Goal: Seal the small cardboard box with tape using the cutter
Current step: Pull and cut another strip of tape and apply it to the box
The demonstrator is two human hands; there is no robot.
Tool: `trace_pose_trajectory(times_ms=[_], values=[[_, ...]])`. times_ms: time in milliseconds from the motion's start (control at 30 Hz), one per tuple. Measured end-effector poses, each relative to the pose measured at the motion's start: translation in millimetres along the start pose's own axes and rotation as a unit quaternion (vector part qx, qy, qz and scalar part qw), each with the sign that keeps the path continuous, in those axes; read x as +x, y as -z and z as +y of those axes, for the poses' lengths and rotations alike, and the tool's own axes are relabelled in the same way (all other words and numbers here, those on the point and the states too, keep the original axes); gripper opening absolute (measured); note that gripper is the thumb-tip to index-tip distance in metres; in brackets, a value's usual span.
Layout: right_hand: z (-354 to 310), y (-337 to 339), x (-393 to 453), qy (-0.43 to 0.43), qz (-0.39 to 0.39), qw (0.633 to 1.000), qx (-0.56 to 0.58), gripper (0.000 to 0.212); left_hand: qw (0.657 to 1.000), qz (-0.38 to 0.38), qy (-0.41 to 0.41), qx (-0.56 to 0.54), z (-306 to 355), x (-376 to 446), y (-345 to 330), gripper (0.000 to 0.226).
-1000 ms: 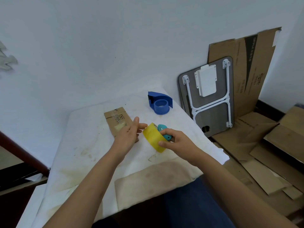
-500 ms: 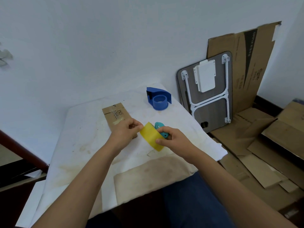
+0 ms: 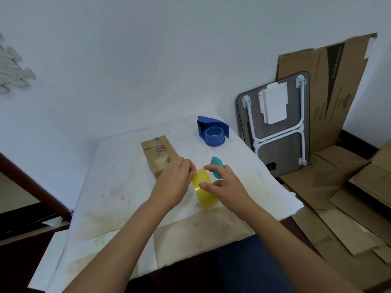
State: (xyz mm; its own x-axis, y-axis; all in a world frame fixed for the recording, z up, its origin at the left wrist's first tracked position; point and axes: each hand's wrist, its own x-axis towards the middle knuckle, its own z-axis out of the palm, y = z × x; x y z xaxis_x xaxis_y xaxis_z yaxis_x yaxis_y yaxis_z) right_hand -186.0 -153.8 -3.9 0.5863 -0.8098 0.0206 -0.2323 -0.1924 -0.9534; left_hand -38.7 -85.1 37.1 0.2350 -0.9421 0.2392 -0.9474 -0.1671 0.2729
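Note:
A yellow tape roll (image 3: 204, 189) stands on edge in the middle of the white-covered table (image 3: 118, 187). My right hand (image 3: 227, 187) grips the roll from the right, thumb on its outer face. My left hand (image 3: 176, 182) pinches at the roll's upper left rim, fingertips together. Behind my left hand lies the small cardboard box (image 3: 161, 156), flat, with old tape strips on top. A small teal cutter (image 3: 216, 168) lies on the table just behind my right hand. A blue tape dispenser (image 3: 213, 133) sits at the far right of the table.
A folded grey table with white legs (image 3: 275, 125) leans against the wall right of the table. Flattened cardboard sheets (image 3: 338, 197) cover the floor and wall on the right. A dark wooden rail (image 3: 31, 182) runs at the left.
My left hand closed from spread fingers onto the roll's rim. The roll came down to the table and my right hand shifted its hold; the teal cutter now shows free behind it.

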Motion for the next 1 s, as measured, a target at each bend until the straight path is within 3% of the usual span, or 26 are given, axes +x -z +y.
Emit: trace_pose_trajectory(times_ms=[500,700,867,1000], values=[[-2.1,-8.9,-3.6,0.012,0.044,0.999,-0.021,0.036,0.993,-0.009,-0.077,0.091,19.2,-8.2,18.0,0.018],[-4.1,-7.5,-3.7,0.03,0.029,0.999,-0.034,0.033,0.998,-0.042,-0.037,-0.003,13.9,-3.6,32.7,0.012],[-10.0,-5.2,3.8,0.106,0.06,0.991,-0.057,0.016,0.991,-0.111,-0.011,-0.072,11.9,2.4,35.0,0.008],[-14.8,-1.4,11.3,0.104,0.035,0.99,-0.087,0.01,0.988,-0.114,-0.005,-0.1,10.6,2.3,32.4,0.007]])
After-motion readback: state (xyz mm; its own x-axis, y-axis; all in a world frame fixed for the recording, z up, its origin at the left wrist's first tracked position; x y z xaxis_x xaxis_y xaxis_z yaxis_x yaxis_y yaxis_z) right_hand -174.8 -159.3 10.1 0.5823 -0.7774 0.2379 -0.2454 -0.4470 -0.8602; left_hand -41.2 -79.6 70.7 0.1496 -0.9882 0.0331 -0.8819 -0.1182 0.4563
